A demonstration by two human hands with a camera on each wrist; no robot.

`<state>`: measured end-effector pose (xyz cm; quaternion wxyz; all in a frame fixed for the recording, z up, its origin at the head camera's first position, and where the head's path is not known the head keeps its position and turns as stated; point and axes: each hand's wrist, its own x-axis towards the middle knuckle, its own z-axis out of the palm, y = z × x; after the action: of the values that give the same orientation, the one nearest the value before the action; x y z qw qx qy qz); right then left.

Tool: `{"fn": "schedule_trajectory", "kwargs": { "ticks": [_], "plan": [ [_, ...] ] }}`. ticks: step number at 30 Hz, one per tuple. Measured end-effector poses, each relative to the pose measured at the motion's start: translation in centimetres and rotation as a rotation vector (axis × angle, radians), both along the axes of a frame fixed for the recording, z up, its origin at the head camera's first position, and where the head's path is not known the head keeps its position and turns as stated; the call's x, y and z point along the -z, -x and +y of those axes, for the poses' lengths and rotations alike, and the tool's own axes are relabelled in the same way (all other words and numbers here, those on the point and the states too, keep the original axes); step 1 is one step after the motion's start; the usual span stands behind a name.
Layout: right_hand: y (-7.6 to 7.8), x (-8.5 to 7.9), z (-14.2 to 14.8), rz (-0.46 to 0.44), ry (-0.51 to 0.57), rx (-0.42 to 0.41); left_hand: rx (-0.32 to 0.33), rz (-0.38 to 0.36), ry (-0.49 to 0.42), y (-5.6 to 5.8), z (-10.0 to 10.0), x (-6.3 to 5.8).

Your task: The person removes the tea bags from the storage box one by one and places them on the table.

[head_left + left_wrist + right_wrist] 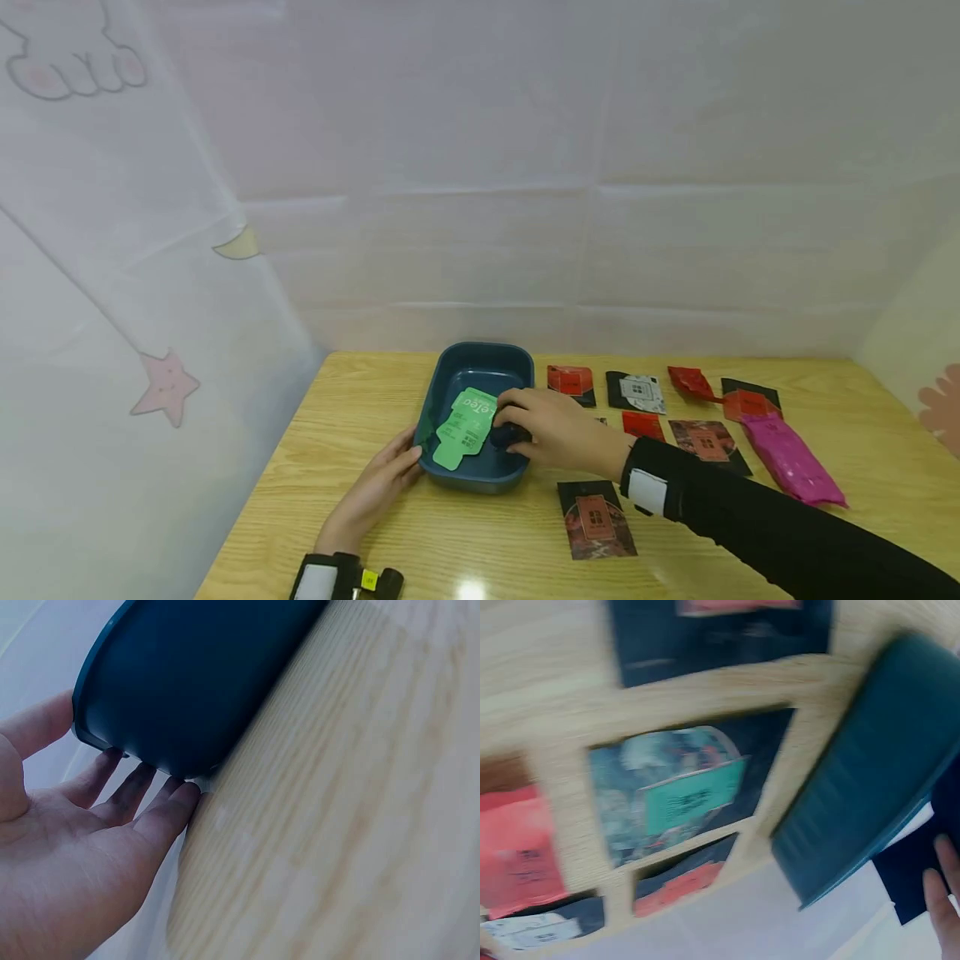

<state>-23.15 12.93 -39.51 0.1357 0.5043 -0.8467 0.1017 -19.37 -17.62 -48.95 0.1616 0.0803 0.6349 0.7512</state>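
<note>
A dark blue-green plastic bin stands on the table. My left hand holds it at the near left corner. In the left wrist view the thumb meets the rim and the fingertips touch the outer wall below. Reaching in from the right, my right hand pinches a dark packet inside the bin's right side. Fingers hide much of that packet in the head view. Beside it in the bin lie green packets with white print, overlapping each other.
Several flat black-and-red packets lie right of the bin, with a black-and-white one among them. A magenta pouch lies farther right. One packet lies near the front. A pale printed sheet hangs behind the wooden table.
</note>
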Motion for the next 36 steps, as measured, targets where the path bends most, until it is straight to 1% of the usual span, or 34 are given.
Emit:
{"fn": "schedule_trajectory", "kwargs": {
  "ticks": [2, 6, 12, 15, 20, 23, 27, 31, 36],
  "plan": [
    [-0.6, 0.1, 1.1, 0.044, 0.029, -0.01, 0.0, -0.003, -0.001, 0.0, 0.0, 0.0],
    [-1.8, 0.5, 3.3, 0.065, 0.078, 0.002, 0.005, -0.004, 0.001, 0.1, 0.0, 0.0],
    [-3.6, 1.0, 6.3, 0.042, 0.162, 0.045, 0.002, -0.005, 0.003, 0.1, 0.1, -0.1],
    [-4.6, 1.4, 7.5, 0.035, 0.178, 0.076, -0.001, -0.008, 0.004, 0.2, 0.2, -0.1],
    [-6.0, 1.9, 9.8, 0.049, 0.144, 0.13, -0.008, -0.012, 0.002, 0.2, 0.2, -0.1],
    [-6.7, 2.0, 11.0, 0.028, 0.106, 0.16, -0.019, -0.015, 0.0, 0.1, 0.1, -0.2],
    [-7.4, 2.2, 12.4, 0.01, 0.078, 0.175, -0.028, -0.022, -0.003, 0.1, 0.1, -0.3],
    [-7.9, 2.7, 13.8, 0.025, 0.068, 0.184, -0.027, -0.022, -0.001, 0.1, 0.0, -0.2],
    [-8.5, 3.2, 15.1, -0.011, 0.056, 0.201, -0.023, -0.028, 0.007, 0.0, -0.1, -0.2]
  ]
}}
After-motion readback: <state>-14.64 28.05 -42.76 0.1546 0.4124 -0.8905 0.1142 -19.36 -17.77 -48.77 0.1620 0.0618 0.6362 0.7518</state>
